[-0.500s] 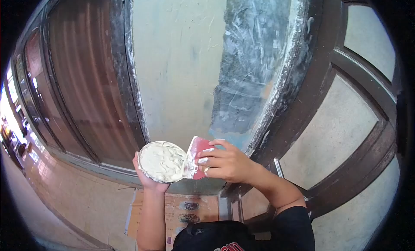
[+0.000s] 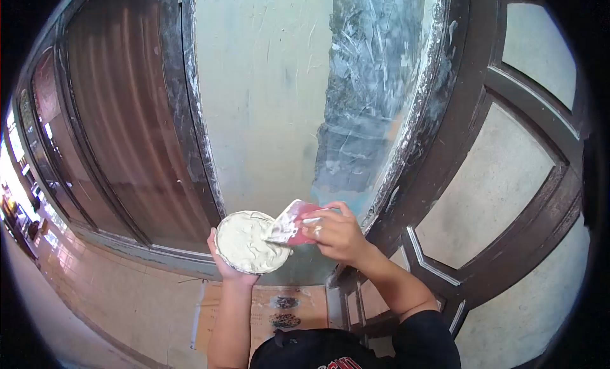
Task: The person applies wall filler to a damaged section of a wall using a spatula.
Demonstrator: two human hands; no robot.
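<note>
- Red scraper (image 2: 296,220) has swung left and flatter: half a second ago its edge stood at the right rim of the round tub (image 2: 241,270), now it lies over the white paste (image 2: 243,243).
- Round tub sits slightly right and lower in view; some of that may be head motion, the background shifts too.
- Meaning, as a judgement: blade is now working the paste itself, not just the rim. Actual contact looks likely, depth unclear.
- Nearest: black shirt (image 2: 330,345), at the bottom edge.
- Left hand (image 2: 231,267) cups the round tub from below, thumb up its left side; other fingers hidden, spread can't be told. Tub is roughly face-up toward the camera.
- Right hand (image 2: 338,234): fingers curled around the scraper, little gap, firm-looking grip. Paste smears on blade and fingers.
- Below: cardboard sheet (image 2: 308,304) with dark printed marks, on the tiled floor (image 2: 136,299).
- Ahead: pale wall (image 2: 267,115), rough grey strip (image 2: 362,70) down its right side.
- Flanks: curtained window (image 2: 121,102) left, brown panelled door (image 2: 467,134) right, both apart from the hands.
</note>
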